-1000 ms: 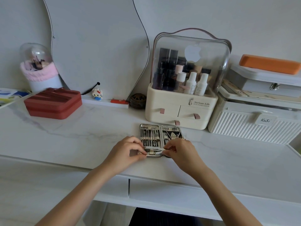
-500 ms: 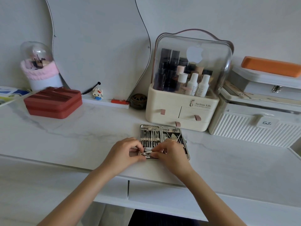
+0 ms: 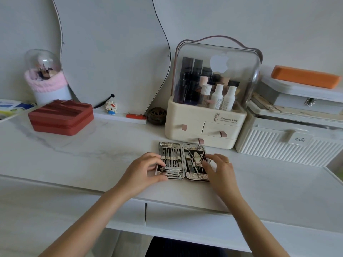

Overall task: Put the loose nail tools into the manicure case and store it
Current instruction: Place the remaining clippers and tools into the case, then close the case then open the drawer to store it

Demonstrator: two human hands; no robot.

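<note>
1. Head view looked down on a white marbled worktop [image 3: 78, 154]; the manicure case [image 3: 182, 161] lay opened flat on it, just in front of the cream cosmetics organiser [image 3: 204, 125].
2. The case's left half carried a row of slim steel tools under a strap, with nail clippers [image 3: 171, 173] lying across its near end; the right half held nippers [image 3: 197, 157] and further tools.
3. The left hand [image 3: 143, 173] sat at the case's left edge; its grip was narrow, fingers curled with the tips at the case's near-left rim and the thumb by the near corner; whether it pinched the case could not be told.
4. The right hand [image 3: 220, 169] rested over the right half's outer edge; its grip was wide, fingers spread and fairly straight, tips on or just above the tools; a ring showed on one finger.
5. A red zipped case [image 3: 61, 117] stood at far left; a white ribbed box [image 3: 289, 145] stood right of the organiser, with an orange pad [image 3: 304, 76] on the box stacked above it.
</note>
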